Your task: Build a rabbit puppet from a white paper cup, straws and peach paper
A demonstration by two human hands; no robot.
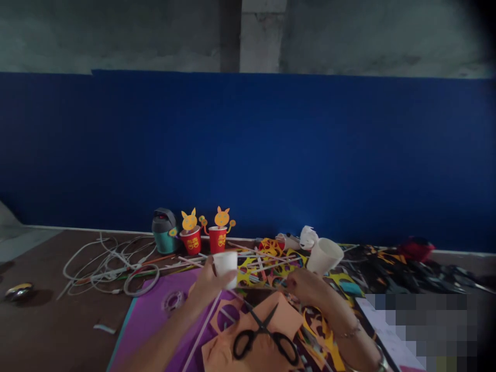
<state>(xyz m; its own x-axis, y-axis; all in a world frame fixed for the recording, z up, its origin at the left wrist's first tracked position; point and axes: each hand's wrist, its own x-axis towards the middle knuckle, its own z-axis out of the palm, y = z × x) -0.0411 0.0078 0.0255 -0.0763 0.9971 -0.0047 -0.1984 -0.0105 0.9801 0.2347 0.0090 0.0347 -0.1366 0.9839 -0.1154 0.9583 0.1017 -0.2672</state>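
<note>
My left hand (211, 281) is wrapped round a small white paper cup (226, 264), which stands nearly upright above the purple sheet (155, 325). Over the pile of cut paper scraps (271, 248) is my right hand (304, 285), its fingers bunched together. What they hold, if anything, I cannot make out. Just behind the right hand leans a larger white paper cup (325, 256). Between my forearms, black-handled scissors (263, 326) lie with blades spread on orange paper (232, 349).
Two red paper cups (218, 239) with orange cat figures stand at the back, beside a teal-and-grey container (165, 230). White cables (110, 263) tangle at left. A tape roll (172, 301) lies on the purple sheet. A blue panel (248, 155) rises behind the table.
</note>
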